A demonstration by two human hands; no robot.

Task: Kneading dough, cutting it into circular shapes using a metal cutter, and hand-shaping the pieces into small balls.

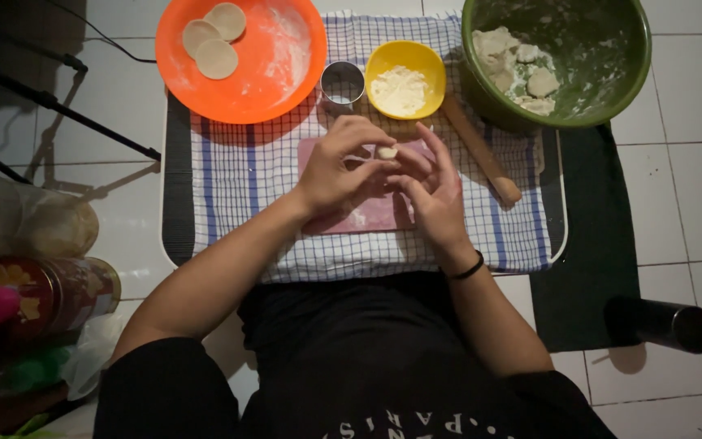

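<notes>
Three flat dough rounds already lie on the orange plate, overlapping at its upper left; the rest of the plate carries only a dusting of flour. By that count the work looks early on: three rounds are finished, one small dough piece is in the fingers, and a good deal of dough is not yet portioned.

The left hand and right hand meet over a pink mat in the middle of a blue-checked cloth. The fingertips of both hands are pinched together on the dough piece, holding it just above the mat; it touches neither mat nor cloth as far as can be seen. A black band sits on the right wrist.

Containers:
- The green bowl, upper right, holds several torn lumps of dough against its left wall; its inside is smeared with flour.
- The yellow bowl, just above the hands, holds a small heap of white flour.
- A round metal cutter stands between the plate and the yellow bowl, nothing inside it.

A wooden rolling pin lies slanted on the cloth, running from beside the green bowl toward the right hand, untouched. A dark cylinder lies on the tiled floor at lower right, and jars stand in shadow at the left.
</notes>
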